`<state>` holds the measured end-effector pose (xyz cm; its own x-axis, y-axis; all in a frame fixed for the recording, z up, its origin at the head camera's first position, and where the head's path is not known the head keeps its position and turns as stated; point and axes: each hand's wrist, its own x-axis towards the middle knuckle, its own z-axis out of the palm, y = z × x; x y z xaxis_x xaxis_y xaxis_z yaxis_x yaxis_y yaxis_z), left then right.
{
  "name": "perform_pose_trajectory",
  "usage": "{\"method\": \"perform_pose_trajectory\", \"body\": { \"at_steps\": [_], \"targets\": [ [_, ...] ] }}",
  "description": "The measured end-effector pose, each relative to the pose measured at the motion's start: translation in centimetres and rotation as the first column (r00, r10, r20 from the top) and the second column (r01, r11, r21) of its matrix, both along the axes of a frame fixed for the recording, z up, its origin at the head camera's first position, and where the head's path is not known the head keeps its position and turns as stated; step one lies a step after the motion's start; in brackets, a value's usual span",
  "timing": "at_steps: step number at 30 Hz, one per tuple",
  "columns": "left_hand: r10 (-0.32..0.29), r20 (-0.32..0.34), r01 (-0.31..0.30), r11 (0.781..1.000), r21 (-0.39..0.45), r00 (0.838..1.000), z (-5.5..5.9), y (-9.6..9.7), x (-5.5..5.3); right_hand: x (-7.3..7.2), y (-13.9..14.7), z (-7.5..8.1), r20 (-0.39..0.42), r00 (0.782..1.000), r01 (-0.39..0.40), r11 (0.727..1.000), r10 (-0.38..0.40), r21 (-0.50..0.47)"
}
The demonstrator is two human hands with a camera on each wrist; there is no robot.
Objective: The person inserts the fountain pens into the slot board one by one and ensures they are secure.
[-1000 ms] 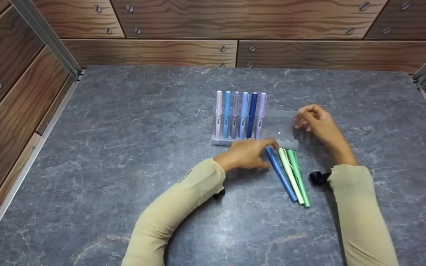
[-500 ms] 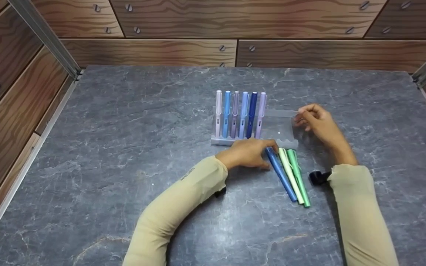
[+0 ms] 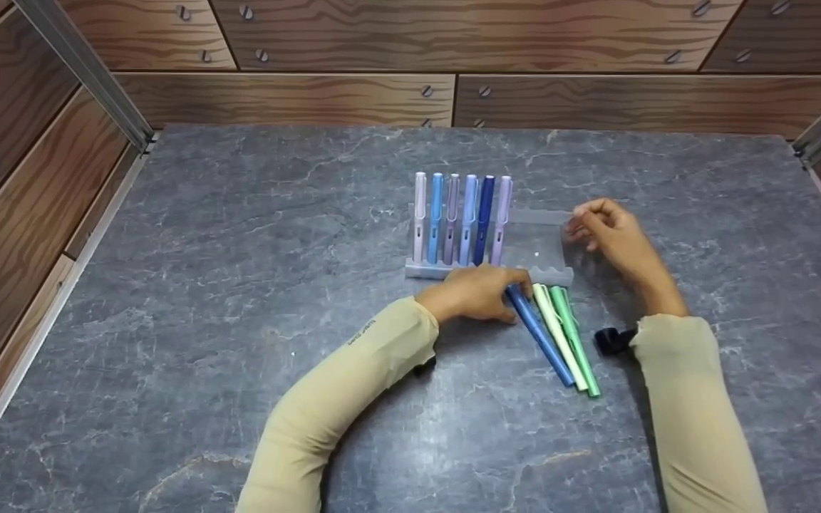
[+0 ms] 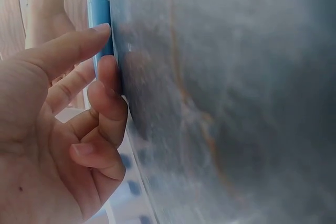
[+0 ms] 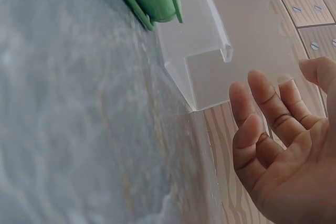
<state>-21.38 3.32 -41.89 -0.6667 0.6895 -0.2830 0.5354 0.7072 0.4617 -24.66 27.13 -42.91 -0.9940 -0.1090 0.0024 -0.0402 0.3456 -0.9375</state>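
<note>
A clear plastic pen stand holds a row of several pens, such as a dark blue pen and a lilac pen, upright in its left slots. My left hand is in front of the stand and pinches the top end of a blue pen between thumb and fingers; this blue pen lies along the tabletop. To its right are a pale green pen and a green pen. My right hand holds the stand's upper right corner with thumb and fingertips, other fingers loosely curled.
The grey marbled table is bordered by wood-patterned panels at the back and left. A black wrist camera is under the right sleeve, close to the green pen.
The blue pen's top end has shifted slightly left with my left hand, away from the pale green pen. My right hand stays at the stand's corner.
</note>
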Motion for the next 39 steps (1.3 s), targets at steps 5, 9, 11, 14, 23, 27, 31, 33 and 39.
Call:
{"method": "perform_pose_trajectory", "body": {
  "at_steps": [5, 9, 11, 14, 23, 27, 31, 33, 39],
  "targets": [
    [-0.01, -0.007, 0.01, 1.0, -0.015, 1.0, 0.03, -0.02, -0.08, 0.02, -0.21, 0.2, -0.014, 1.0, 0.0, 1.0, 0.0, -0.022],
    [-0.013, -0.013, 0.012, 1.0, -0.028, 1.0, 0.07, 0.0, -0.09, 0.03, -0.23, 0.32, -0.022, 1.0, -0.001, 1.0, 0.0, -0.024],
    [-0.014, -0.014, 0.014, 0.999, -0.031, 1.0, 0.08, 0.01, -0.1, 0.05, -0.21, 0.34, -0.022, 1.0, -0.001, 1.0, 0.001, -0.021],
    [-0.015, -0.016, 0.014, 0.999, -0.039, 1.0, 0.01, 0.0, -0.11, 0.06, -0.16, 0.34, -0.018, 1.0, -0.005, 1.0, 0.004, -0.026],
    [-0.036, -0.049, 0.033, 0.997, -0.064, 0.998, 0.05, -0.34, 0.1, 0.02, -0.22, 0.19, -0.017, 1.0, 0.003, 1.0, -0.003, -0.03],
    [-0.055, -0.072, 0.049, 0.996, -0.074, 0.996, 0.04, -0.53, 0.16, -0.05, -0.17, 0.04, -0.02, 1.0, 0.004, 0.999, -0.005, -0.032],
    [-0.071, -0.087, 0.064, 0.994, -0.085, 0.994, 0.08, -0.67, 0.21, -0.02, -0.19, 0.0, -0.02, 1.0, -0.003, 0.999, 0.002, -0.036],
    [-0.077, -0.09, 0.07, 0.994, -0.084, 0.993, 0.14, -0.71, 0.24, 0.03, -0.23, 0.03, -0.017, 1.0, -0.007, 0.999, 0.006, -0.043],
    [-0.089, -0.095, 0.082, 0.993, -0.08, 0.991, 0.42, -0.85, 0.4, 0.19, -0.29, 0.18, -0.019, 1.0, -0.013, 0.997, 0.012, -0.07]
  ]
}}
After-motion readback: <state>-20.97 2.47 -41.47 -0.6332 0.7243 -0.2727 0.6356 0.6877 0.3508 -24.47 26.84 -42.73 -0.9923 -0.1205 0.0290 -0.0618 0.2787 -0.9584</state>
